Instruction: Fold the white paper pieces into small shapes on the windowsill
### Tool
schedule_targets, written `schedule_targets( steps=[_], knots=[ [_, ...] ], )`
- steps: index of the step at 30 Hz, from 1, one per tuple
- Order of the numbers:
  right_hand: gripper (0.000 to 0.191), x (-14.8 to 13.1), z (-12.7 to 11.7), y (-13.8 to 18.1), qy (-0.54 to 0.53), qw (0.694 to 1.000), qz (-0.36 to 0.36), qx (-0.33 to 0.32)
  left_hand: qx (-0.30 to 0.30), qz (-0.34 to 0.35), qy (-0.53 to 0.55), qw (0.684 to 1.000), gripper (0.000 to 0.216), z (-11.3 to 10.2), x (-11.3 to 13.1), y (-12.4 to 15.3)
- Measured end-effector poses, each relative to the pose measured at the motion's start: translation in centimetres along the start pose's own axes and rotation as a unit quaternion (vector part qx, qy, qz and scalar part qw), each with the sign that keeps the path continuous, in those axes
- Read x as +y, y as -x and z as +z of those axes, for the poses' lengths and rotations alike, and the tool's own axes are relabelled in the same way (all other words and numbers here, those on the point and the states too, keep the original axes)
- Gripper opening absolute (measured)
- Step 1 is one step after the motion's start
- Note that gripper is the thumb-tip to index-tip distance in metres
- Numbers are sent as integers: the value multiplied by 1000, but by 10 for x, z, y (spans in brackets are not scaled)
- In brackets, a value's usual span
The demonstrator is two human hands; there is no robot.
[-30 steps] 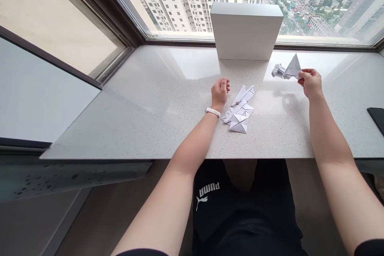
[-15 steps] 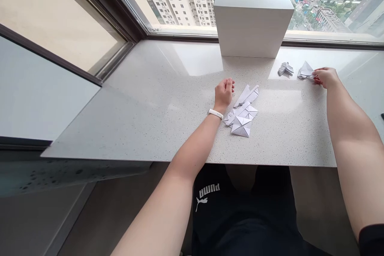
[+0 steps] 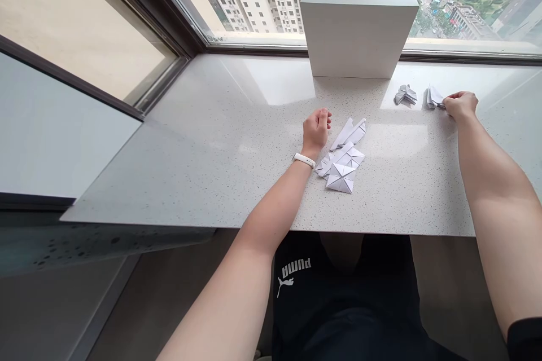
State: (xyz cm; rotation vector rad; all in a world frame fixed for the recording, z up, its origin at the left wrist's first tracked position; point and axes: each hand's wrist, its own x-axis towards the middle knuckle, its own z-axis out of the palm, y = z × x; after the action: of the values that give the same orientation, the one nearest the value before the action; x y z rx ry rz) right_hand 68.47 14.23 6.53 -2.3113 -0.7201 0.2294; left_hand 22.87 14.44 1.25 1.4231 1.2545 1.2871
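At the right of the counter, my right hand pinches the edge of a folded white paper piece, whose layers stand partly apart. Just left of it sits another folded paper piece, with several pointed flaps. My left hand rests on the counter with its fingers curled in a loose fist, and nothing shows in it. Beside it, on its right, lies a group of overlapping folded papers, some long and narrow, the nearest one showing crossing creases.
The speckled white counter runs along the window. A large white box stands upright at the back against the window frame. The counter's front edge lies just before my lap.
The paper piece at my right hand has turned from a flat-looking triangle to a more upright shape with layers apart. My right hand shifted slightly; my left hand stayed still.
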Motion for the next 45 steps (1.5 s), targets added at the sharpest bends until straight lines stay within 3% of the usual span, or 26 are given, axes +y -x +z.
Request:
schedule_targets(
  steps=[8,12,15,19,22,24,29,36,39,42,45],
  knots=[
    [5,5,-3,-4,-46,998,13,33,3,-1,3,1000,60,1,-1,-1],
    [20,7,-4,2,-128,984,12,125,-2,6,-1,1000,55,2,-3,-2],
    [29,6,7,32,-189,968,-47,159,-13,19,-21,1000,46,3,-6,-3],
    [18,-4,44,106,-223,953,-199,44,-28,32,-57,998,36,3,-10,-8],
    [14,-16,79,161,-216,920,-307,-109,-42,41,-83,995,32,3,-11,-10],
    [15,-22,97,189,-207,901,-336,-180,-51,47,-97,993,32,2,-10,-11],
    [13,-20,117,216,-203,888,-367,-190,-73,67,-122,988,27,0,-7,-7],
    [6,-6,123,208,-212,860,-414,-209,-101,87,-156,979,19,-3,-2,-2],
    [9,-9,112,177,-213,866,-415,-180,-83,75,-138,984,24,-6,-2,-3],
    [16,-12,76,113,-181,913,-360,-63,-64,60,-124,988,28,-6,-3,-5],
    [34,-9,30,42,-88,967,-229,74,-53,57,-111,991,32,-3,-4,-4]
  ],
)
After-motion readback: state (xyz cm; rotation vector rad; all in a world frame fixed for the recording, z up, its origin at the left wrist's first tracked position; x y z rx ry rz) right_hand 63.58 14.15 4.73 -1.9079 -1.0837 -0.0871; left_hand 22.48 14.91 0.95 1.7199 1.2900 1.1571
